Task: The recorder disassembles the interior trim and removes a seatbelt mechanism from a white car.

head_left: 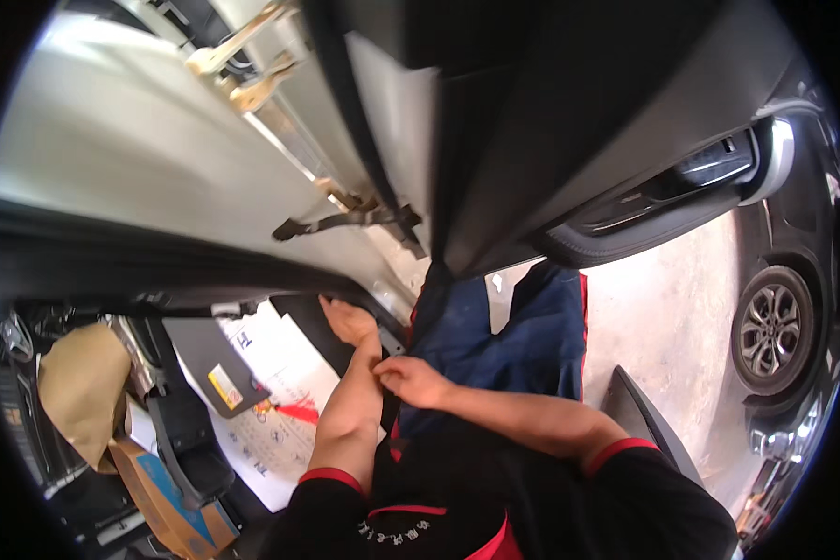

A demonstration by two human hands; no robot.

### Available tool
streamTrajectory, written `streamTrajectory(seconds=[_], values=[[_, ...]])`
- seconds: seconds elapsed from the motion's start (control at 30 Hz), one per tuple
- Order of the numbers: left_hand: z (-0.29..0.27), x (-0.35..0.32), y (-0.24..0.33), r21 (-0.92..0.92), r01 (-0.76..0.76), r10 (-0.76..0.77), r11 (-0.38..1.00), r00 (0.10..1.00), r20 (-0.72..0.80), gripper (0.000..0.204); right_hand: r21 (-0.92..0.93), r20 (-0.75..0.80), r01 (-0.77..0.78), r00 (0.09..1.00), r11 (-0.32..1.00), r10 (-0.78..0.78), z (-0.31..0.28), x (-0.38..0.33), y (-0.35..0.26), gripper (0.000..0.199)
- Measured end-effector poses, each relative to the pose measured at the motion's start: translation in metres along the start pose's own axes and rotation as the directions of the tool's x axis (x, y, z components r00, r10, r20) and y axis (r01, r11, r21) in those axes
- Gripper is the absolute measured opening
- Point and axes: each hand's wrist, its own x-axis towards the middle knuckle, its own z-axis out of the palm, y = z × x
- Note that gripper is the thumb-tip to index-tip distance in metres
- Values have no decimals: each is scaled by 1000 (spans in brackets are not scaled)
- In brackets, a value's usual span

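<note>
Much of what I am working on is hard to see. My left forearm crosses in front of the black strap (388, 411), so only a short dark length of it shows below my right hand (411, 380), and I cannot tell where either end goes. The door sill beneath my left hand (347, 319) is in shadow, and what the fingertips rest on is unclear. The open car door (569, 140) above bends with the lens and fills the top of the view.

My left arm reaches up and forward, elbow bent, the hand flat with fingers together, pressed against the dark edge by the sill. My right forearm comes across from the right, wrist turned in, with thumb and fingers closed in a pinch on the strap just beside my left wrist.

Papers (275, 383) lie on the car floor to the left, near a brown bag (82, 387). A parked car's wheel (772, 327) stands well apart at right.
</note>
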Motion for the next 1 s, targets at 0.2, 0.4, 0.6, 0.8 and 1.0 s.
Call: streamTrajectory(seconds=[0.2,0.4,0.6,0.8,1.0], values=[[-62,25,-22,-57,-229,232,972,877,420,54,25,113,-79,991,997,76,-13,-7,-12,24],[-2,22,-10,-190,-34,45,981,997,56,54,-70,91,-11,996,998,18,-16,-13,-12,21],[-34,40,-26,-225,-44,84,973,982,171,51,3,143,-39,989,999,38,-16,-5,-12,24],[-36,36,-18,-39,-170,168,985,984,-57,47,12,180,-119,977,993,115,-18,-12,-4,25],[-5,19,-10,95,-290,303,952,934,-190,43,-136,182,114,979,984,-88,-23,-15,-15,23]])
